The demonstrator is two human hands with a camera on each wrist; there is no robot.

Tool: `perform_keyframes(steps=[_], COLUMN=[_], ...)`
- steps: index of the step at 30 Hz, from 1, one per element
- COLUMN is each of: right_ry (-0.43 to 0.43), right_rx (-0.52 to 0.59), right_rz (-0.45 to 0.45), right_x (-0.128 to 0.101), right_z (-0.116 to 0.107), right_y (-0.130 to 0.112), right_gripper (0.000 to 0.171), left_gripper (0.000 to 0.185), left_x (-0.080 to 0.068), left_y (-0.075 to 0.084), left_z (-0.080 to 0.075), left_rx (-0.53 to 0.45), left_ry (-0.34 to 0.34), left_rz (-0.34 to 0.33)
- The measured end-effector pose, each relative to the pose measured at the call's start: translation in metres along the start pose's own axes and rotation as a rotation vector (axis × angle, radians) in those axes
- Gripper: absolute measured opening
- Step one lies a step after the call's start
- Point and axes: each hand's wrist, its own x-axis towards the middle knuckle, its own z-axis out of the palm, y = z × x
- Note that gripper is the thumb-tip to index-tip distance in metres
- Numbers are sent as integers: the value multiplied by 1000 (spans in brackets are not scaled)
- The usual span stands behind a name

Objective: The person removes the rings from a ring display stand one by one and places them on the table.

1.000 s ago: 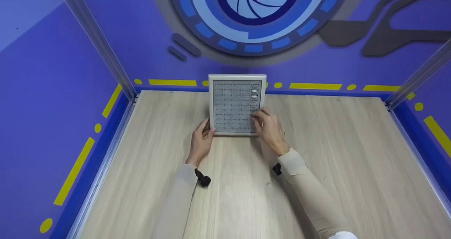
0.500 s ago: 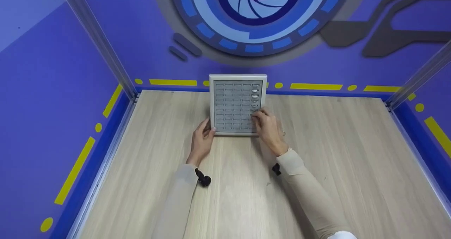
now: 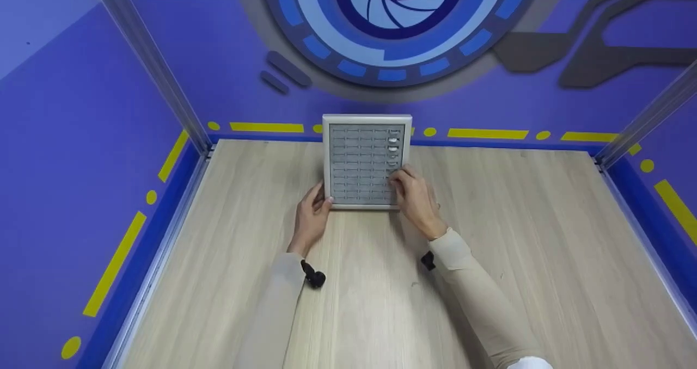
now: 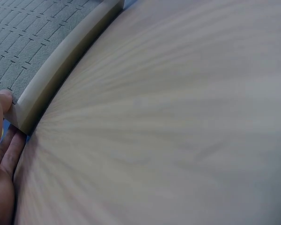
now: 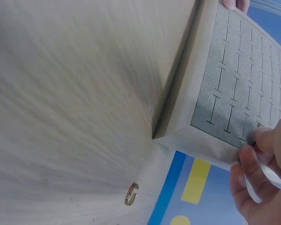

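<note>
A staged recording booth is showing: purple walls (image 3: 81, 140) bearing painted graphics, metal frame posts (image 3: 147, 59), a wooden tabletop (image 3: 381, 303).

Pale cream-framed tray (image 3: 326, 157) with grey slotted foam, light wood-grain surface (image 3: 490, 260), purple walls (image 3: 81, 113) with yellow dashes and dots, beige sleeves (image 3: 479, 298), gold ring (image 5: 130, 194)

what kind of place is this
Likely a staged recording booth, not a home: a bare wooden table fenced by purple walls with yellow stripes, and a slotted ring tray steadied by both hands.
</note>
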Motion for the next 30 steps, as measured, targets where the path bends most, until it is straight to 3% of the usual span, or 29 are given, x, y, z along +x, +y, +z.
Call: perform_keyframes(steps=[14,30], right_ry=[-55,5], right_rx=[95,188], right_rz=[20,-63], right_x=[-2,-4], right_z=[-4,-5], right_y=[2,8], right_gripper=[12,10], left_gripper=[57,57], left_x=[-2,-1], left_y=[1,1], left_z=[0,0], left_rx=[1,13], left_ry=[1,3], left_rz=[2,18])
